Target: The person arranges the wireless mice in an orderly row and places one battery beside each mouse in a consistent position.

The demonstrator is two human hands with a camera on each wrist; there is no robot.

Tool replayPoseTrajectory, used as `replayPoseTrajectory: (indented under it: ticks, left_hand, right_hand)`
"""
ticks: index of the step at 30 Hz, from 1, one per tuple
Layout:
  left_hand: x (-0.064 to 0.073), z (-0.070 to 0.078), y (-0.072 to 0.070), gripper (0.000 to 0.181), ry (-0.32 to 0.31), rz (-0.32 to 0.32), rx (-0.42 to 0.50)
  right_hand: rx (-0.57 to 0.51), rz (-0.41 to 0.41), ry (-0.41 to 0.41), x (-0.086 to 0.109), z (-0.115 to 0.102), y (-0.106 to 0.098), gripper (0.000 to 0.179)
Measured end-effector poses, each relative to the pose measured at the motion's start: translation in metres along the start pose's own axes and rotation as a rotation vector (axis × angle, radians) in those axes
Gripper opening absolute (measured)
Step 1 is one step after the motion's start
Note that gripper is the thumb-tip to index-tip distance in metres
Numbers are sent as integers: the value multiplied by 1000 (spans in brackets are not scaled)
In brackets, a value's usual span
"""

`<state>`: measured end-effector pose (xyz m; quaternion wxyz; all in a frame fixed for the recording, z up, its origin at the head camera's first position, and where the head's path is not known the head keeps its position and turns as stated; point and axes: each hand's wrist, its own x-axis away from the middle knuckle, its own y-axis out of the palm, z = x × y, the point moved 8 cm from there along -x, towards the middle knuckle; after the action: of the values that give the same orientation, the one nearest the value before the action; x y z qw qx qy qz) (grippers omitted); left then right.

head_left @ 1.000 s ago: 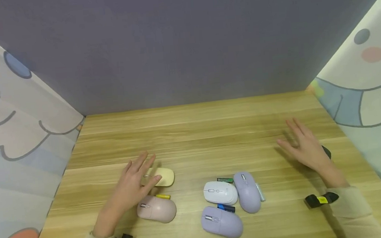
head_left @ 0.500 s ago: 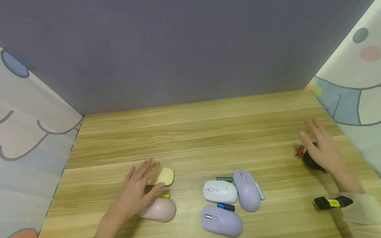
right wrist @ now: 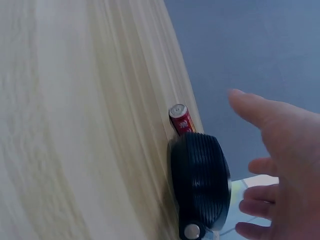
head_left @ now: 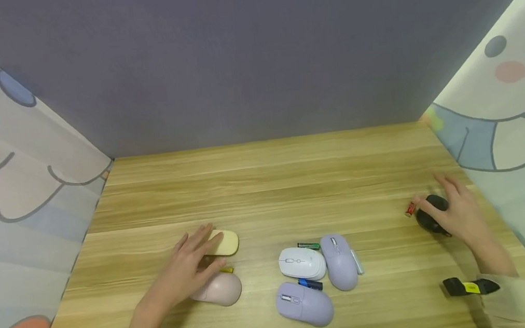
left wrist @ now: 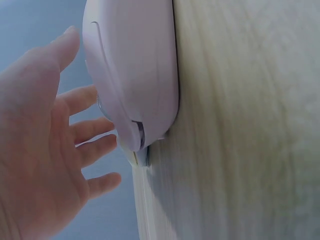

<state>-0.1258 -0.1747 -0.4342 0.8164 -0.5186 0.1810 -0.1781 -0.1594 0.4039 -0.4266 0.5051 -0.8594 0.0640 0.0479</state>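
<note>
At the right of the head frame, the black ribbed object sits on the desk, a red battery just beside it. The right hand is over it with its grip spread, thumb and fingers apart and nothing pinched. The object is probably stiff, hard-shelled and fairly light; its ribbed edge should resist slipping, so opposite sides of that edge look the best hold, while the smooth battery could roll if knocked. In the lower left, the left hand, its grip also spread, is over the yellow mouse and pink mouse, whose rounded shells may be slicker, better held by the flanks; whether its fingertips touch either, I cannot tell
</note>
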Motion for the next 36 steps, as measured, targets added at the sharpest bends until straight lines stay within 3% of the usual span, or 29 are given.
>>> replayPoseTrajectory:
  ticks: [6,15,23,36]
  left_hand:
    - [0,0,-2,63,10,-11,9]
    - [0,0,-1,66,6,-21,-2]
    - [0,1,0,68,5,-42,-2]
    - [-1,1,0,69,6,-54,2]
  right_hand:
    - [49,-96,25,1,6,7,102]
    - [91,-155,55,4,13,13,109]
    - [91,-270,50,5,17,23,117]
    - [78,-323,24,6,16,25,119]
